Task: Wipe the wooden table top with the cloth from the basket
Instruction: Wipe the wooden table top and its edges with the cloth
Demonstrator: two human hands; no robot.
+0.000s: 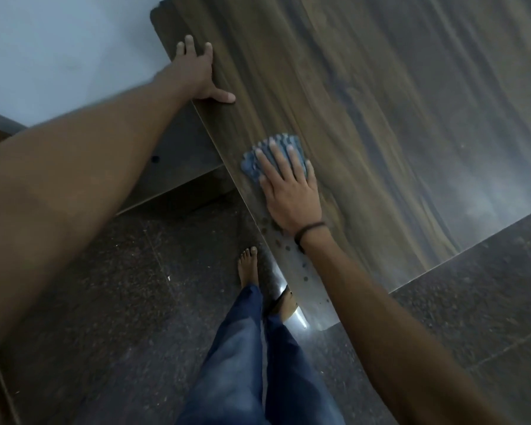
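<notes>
The floor (pixel 105 286) is dark speckled stone, and a pale wall (pixel 59 41) stands behind the far end of the wooden table top (pixel 380 118), which is brown, streaked and quite glossy. The left hand (pixel 196 72) rests at the table's edge near its far corner, fingers fairly straight and thumb laid out on the wood; it holds nothing. The right hand (pixel 288 191) lies flat with spread fingers on the blue cloth (pixel 252 165), pressing it to the surface close to the near edge.

The cloth looks small, soft and light, so I think it will bunch or slide on such smooth wood. A flat palm over its middle should guide it best. Some dark specks (pixel 288 250) lie along the edge near the right wrist.
</notes>
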